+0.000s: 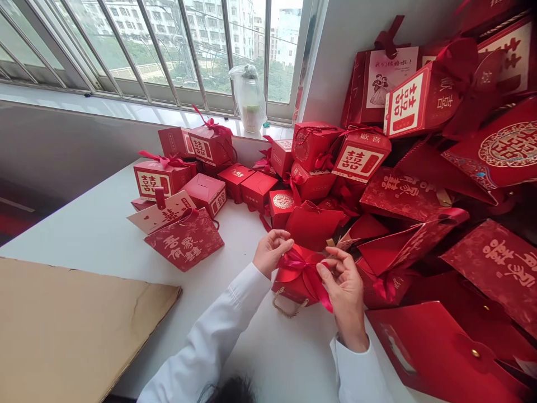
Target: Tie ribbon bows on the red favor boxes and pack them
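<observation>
We held a small red gift box point(293, 282) between our two hands, on the white table point(100, 229). Our left hand point(271, 252) was closed in a loose fist at the box's upper left corner, its fingertips pinching one end of the red ribbon point(308, 271). Our right hand point(346, 285) sat just to the right of the box, its thumb and forefinger pinching the ribbon's other end above the lid; the remaining fingers were curled. The ribbon ran across the box top between the two hands, with one tail hanging down past the right wrist. A gold cord handle point(287, 310) hung from the box's near edge, below the left hand.

Beyond both hands lay a pile of red boxes point(255, 187), with larger red gift bags point(423, 246) stacked to the right of the right hand. A sheet of brown cardboard point(62, 319) lay well to the left of the left hand.
</observation>
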Tool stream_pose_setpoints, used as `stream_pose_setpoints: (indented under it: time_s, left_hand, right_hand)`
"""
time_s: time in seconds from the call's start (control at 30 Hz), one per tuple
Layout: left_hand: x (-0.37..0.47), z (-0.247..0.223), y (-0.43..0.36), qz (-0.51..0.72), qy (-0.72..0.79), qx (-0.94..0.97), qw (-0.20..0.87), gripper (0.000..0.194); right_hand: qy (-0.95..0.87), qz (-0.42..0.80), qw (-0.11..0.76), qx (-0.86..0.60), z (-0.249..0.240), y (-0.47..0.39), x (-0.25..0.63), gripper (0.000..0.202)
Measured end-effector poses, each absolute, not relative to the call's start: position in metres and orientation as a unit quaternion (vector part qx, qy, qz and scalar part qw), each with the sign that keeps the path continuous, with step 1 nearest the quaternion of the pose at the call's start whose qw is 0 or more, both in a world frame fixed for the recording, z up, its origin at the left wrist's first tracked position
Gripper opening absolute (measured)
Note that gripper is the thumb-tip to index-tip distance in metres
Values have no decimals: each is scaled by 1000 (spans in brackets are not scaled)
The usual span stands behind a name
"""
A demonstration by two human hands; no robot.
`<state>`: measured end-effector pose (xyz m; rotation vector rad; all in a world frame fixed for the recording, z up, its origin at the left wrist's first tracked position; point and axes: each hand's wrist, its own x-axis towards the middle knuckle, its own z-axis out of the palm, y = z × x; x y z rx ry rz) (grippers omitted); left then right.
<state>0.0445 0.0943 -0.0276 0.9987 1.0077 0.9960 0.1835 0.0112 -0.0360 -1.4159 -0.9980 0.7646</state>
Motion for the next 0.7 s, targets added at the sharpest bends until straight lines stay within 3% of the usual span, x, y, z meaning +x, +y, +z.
stream_pose_setpoints:
  time_s: [0.17,0.37,0.7]
  left_hand:
    - [44,-23,91,451,462,496,581,33]
    - [45,-12,78,407,398,765,302,17]
    - [46,-19,80,318,389,812,297,4]
  right_hand:
    - [-412,344,588,-605,-35,12,184,38]
    - [-399,353,596,-601,-37,13,184,41]
    - [-369,367,628,-579,-37,13,181,41]
